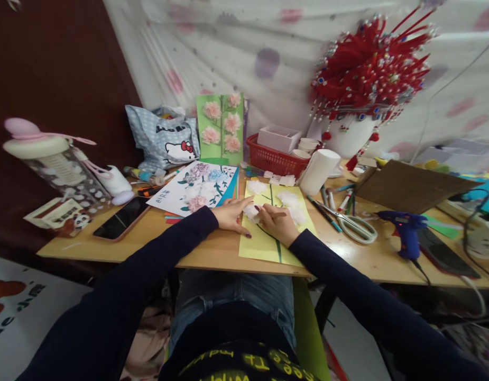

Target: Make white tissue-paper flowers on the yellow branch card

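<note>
A yellow sheet of paper [254,247] lies before me at the table's front edge, with a dark green stem drawn on it and several fluffy white flowers [288,199] along the stem. My left hand [231,214] rests flat at the sheet's left edge, fingers spread, its fingertips by the lower left white flower [251,212]. Close beside it, my right hand [279,225] is closed around a slim brown pen [281,215] over the same flower. The pen's tip is too small to make out.
Left of the sheet lie a white flower picture [163,199] and a phone [121,219]. To the right are several markers [325,214], scissors [357,227] and a blue glue gun [405,227]. Behind stand a red basket [270,160], a paper roll [319,172] and a green flower card [204,106].
</note>
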Demonstrator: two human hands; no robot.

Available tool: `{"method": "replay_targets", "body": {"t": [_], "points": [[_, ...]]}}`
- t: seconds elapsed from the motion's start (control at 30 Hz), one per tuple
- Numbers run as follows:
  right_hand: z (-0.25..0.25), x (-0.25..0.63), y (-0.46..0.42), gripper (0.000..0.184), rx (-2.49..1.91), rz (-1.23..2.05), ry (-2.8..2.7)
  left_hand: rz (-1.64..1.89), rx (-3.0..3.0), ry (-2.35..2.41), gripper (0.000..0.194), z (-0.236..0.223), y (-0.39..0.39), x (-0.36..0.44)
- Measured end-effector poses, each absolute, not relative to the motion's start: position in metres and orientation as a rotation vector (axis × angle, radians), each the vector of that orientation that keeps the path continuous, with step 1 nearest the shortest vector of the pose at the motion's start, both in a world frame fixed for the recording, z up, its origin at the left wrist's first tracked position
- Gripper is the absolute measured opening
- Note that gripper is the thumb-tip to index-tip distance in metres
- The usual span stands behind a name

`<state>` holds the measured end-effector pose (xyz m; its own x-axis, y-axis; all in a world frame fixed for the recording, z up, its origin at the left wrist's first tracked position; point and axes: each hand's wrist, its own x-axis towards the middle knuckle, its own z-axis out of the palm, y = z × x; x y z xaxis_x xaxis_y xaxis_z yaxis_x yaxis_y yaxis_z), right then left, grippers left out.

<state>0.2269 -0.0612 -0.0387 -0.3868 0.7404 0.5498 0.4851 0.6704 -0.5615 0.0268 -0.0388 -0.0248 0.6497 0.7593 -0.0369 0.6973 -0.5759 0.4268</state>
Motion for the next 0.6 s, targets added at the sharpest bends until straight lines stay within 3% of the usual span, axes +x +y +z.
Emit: {"method": "replay_targets", "body": {"t": [0.13, 0.3, 0.37, 0.5, 0.6], "points": [[-0.043, 0.23, -0.058, 0.052, -1.004, 0.709, -1.617, 0.212, 2.464, 1.147, 0.122, -0.027, -0.038, 0.026], [-0.043, 0.232, -0.056, 0.053, -0.989, 0.758, -1.378, 0.279, 2.504, 1.134, 0.119, -0.029, -0.038, 0.027], [-0.042, 0.233, -0.057, 0.053, -0.971, 0.756, -1.355, 0.416, 2.562, 1.163, 0.099, -0.017, -0.036, 0.017], [-0.04, 0.234, -0.059, 0.054, -0.921, 0.757, -1.355, 1.02, 2.526, 1.499, 0.023, 0.028, -0.027, -0.034], [-0.039, 0.233, -0.06, 0.054, -0.926, 0.756, -1.357, 1.137, 2.339, 1.832, 0.023, 0.053, -0.017, -0.084]]}}
